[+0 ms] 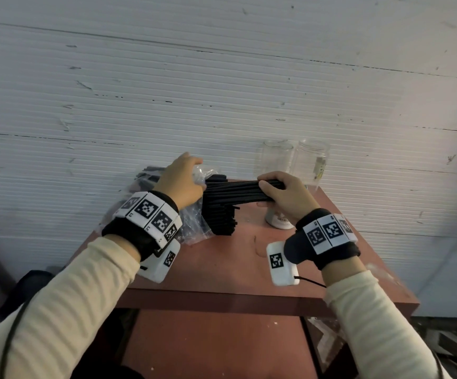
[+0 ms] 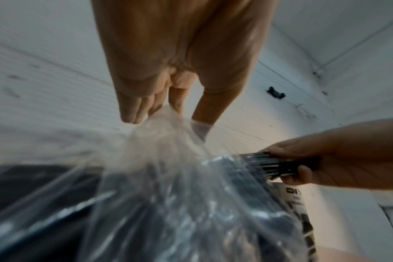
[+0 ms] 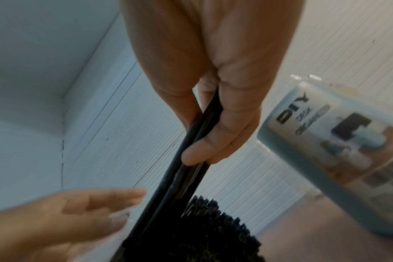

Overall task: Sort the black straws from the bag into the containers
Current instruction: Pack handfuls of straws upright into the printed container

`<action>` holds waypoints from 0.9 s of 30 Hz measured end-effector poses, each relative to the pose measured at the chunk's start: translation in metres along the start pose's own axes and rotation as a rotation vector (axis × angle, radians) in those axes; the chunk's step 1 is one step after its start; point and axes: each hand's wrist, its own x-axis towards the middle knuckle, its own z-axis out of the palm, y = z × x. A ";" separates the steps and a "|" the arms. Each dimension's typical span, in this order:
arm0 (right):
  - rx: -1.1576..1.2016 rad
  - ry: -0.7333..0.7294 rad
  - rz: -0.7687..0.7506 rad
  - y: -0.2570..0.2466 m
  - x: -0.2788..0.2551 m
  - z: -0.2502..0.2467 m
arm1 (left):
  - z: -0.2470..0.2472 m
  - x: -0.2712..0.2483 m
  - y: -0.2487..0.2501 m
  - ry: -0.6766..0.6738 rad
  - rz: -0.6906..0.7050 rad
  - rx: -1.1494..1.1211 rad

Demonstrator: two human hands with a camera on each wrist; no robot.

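The left hand (image 1: 181,179) pinches the clear bag (image 1: 194,222) at 10 o'clock on the surface (image 1: 221,263); the right hand (image 1: 284,192) is clamped on a bundle of black straws (image 1: 238,191) half drawn out. Loose straws could drag along and spill off the edge, and swinging toward the containers (image 1: 295,160) at 1 o'clock could tip them.

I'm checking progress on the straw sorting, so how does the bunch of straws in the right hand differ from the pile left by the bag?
The bunch of straws is small, lifted and level, gripped by the right hand. The pile of straws is far bigger, lying at the mouth of the clear bag, which the left hand pinches. Both are black and straight.
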 end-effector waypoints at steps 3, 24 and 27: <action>-0.127 -0.002 -0.041 -0.001 -0.005 -0.014 | 0.005 0.001 0.030 -0.048 0.203 0.006; -0.390 0.233 -0.583 -0.087 -0.035 -0.076 | 0.040 0.017 0.132 -0.083 0.376 -0.245; -0.326 0.219 -0.682 -0.106 -0.033 -0.074 | 0.052 0.009 0.147 -0.115 0.275 -0.583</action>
